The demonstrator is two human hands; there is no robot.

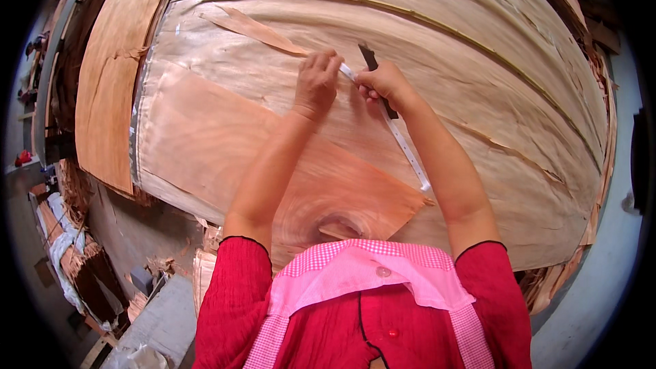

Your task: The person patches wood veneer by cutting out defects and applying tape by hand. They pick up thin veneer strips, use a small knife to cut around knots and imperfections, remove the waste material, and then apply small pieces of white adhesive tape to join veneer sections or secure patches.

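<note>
My left hand [317,83] is closed, its fingertips pinching one end of a narrow white strip [408,152] with dark marks along it, like perforated paper tape. A torn, pointed piece of thin wood veneer [263,31] reaches up to those fingers from the far left; whether they also hold it is hidden. In my closed right hand [384,86] is a dark flat tool [369,57], perhaps a knife, with the white strip running past the same fingers. From there the strip hangs down toward me beside my right forearm. Under both hands lies a large pale veneer sheet [478,205].
A redder veneer piece [219,133] with a hole near my apron lies across the sheet. A long thin bamboo-like stick [410,12] crosses the far side. More veneer [109,96] is stacked at the left, and bundled wood [85,260] stands on the floor.
</note>
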